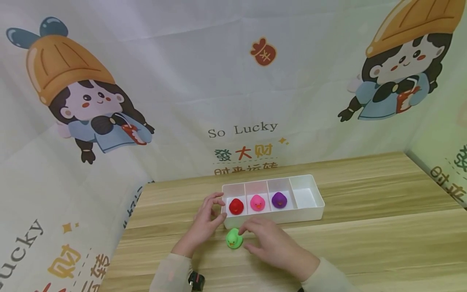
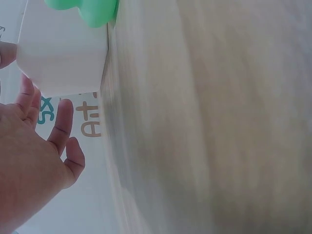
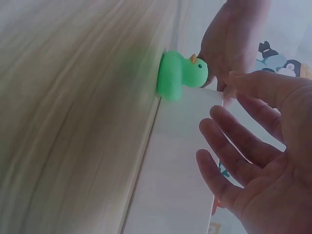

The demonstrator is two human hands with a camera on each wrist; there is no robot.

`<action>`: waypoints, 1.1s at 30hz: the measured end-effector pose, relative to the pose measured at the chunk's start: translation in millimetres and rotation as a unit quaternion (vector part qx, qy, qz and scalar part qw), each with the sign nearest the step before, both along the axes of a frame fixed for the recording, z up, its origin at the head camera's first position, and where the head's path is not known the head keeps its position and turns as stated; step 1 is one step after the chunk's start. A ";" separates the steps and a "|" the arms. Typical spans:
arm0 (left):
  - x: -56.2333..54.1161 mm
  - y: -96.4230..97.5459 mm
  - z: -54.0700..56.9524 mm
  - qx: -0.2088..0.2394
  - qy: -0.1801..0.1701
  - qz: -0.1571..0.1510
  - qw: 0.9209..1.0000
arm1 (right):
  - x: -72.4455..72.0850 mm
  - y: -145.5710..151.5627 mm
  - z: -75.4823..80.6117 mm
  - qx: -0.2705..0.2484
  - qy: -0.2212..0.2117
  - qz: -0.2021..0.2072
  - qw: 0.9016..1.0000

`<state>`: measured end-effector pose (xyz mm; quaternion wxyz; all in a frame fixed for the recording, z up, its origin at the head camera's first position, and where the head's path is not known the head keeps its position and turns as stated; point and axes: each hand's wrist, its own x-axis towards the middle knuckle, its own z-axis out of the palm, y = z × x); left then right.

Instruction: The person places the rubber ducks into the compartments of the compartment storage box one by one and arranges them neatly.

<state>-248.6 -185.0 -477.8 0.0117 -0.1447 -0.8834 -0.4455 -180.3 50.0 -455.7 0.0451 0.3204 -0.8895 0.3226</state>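
Observation:
A white box with compartments [image 1: 273, 218] holds a red duck [image 1: 236, 207], a pink duck [image 1: 257, 203] and a purple duck [image 1: 279, 200], one per compartment. The far right compartment holds nothing. My left hand [image 1: 206, 217] holds the box's left end, thumb by the front corner, fingers bent at the end wall. On the table before the box's front left sits a green duck [image 1: 234, 238], upright. Just to its right is my right hand [image 1: 271, 245], thumb and fingers spread apart, nothing between them. In the right wrist view the fingertips [image 3: 207, 126] stand apart from the green duck [image 3: 170, 75].
The wooden table [image 1: 383, 235] extends to both sides of the box. Behind it hangs a printed cloth [image 1: 189, 81] with cartoon figures and lettering. A small black object [image 1: 197, 280] is at my left sleeve [image 1: 171, 273].

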 end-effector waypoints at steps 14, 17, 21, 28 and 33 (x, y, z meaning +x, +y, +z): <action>0.4 -1.3 -0.9 -0.005 -0.002 -0.001 1.000 | -2.3 -18.3 -0.1 0.040 0.015 -0.013 0.999; 0.0 -1.6 -1.2 -0.007 -0.001 0.000 1.000 | -3.1 -21.6 -0.1 0.048 0.014 -0.016 0.999; -0.4 -1.3 -1.6 -0.009 0.001 0.000 1.000 | -5.1 -24.2 -1.2 0.049 0.010 -0.018 0.999; 0.0 -1.3 -0.6 -0.005 0.002 -0.003 1.000 | -10.2 -31.5 -3.2 0.063 -0.007 -0.022 0.998; 1.0 -1.8 0.1 -0.004 0.001 -0.004 1.000 | -11.1 -34.6 -5.6 0.076 0.001 -0.023 0.997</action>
